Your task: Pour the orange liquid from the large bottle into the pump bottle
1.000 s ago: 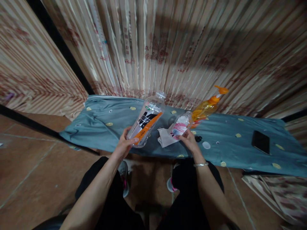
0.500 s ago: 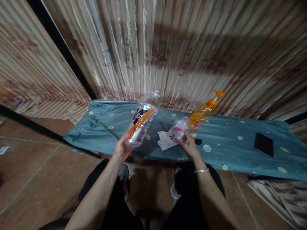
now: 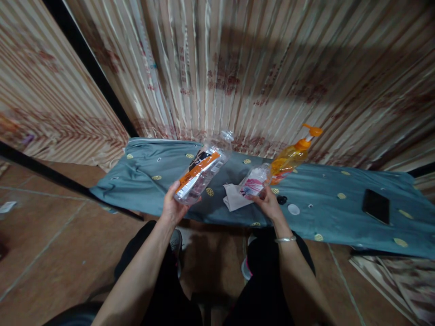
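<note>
My left hand (image 3: 176, 204) is closed round the base of a large clear plastic bottle (image 3: 204, 171) with an orange, black and silver label. That bottle leans, its neck tilted up and to the right. A smaller clear bottle (image 3: 254, 182) with a pink and white label is gripped low down by my right hand (image 3: 267, 203). Beneath the small bottle lies a folded whitish cloth or tissue (image 3: 234, 198). Just behind the small bottle stands an orange pump bottle (image 3: 288, 160) with yellow-orange liquid. A small black object (image 3: 282, 199) and a white round cap (image 3: 293, 209) lie right of my right hand.
A narrow surface with a teal patterned cloth (image 3: 326, 217) runs across in front of me. Toward its right end lies a black phone (image 3: 376, 206). Striped curtains (image 3: 204, 68) hang behind it, with a dark pole (image 3: 91, 68) at the left.
The large bottle in my left hand has tilted further to the right, its neck moving right. My right hand and the small bottle have hardly moved.
</note>
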{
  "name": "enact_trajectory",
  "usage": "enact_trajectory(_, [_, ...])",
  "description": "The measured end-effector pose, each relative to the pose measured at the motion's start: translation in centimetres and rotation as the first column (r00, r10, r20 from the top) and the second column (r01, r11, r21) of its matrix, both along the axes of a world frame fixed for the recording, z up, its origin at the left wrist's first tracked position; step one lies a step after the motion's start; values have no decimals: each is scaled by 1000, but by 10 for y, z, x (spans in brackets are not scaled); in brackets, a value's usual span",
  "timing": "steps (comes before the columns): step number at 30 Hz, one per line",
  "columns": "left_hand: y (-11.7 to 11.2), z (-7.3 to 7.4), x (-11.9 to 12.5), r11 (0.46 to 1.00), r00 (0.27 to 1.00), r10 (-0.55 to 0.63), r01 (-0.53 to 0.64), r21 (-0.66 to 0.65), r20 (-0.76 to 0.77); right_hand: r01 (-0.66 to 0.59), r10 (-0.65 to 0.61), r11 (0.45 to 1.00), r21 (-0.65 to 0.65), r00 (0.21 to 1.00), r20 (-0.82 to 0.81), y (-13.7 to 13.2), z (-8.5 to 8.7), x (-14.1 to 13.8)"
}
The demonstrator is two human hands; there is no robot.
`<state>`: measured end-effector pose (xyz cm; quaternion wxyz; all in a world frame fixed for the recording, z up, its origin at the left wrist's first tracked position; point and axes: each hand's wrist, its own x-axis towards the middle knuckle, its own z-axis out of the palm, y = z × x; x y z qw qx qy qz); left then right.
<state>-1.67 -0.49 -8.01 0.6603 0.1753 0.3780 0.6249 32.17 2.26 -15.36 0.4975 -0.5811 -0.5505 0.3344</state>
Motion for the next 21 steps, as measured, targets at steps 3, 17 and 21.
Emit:
enact_trajectory(3, [0,-1,0,1000,1000,12,-12,8,-1,-36,31,998,-56,996,-87,1,2,-2])
enact_trajectory(17, [-1,4,6,999,999,38,-39,31,14,63,-54,995,-74,992,116,-5,2,-4])
enact_trajectory(21, [1,1,6,999,999,42,-43,29,14,70,-61,997,-44,982,179,-7,7,-8])
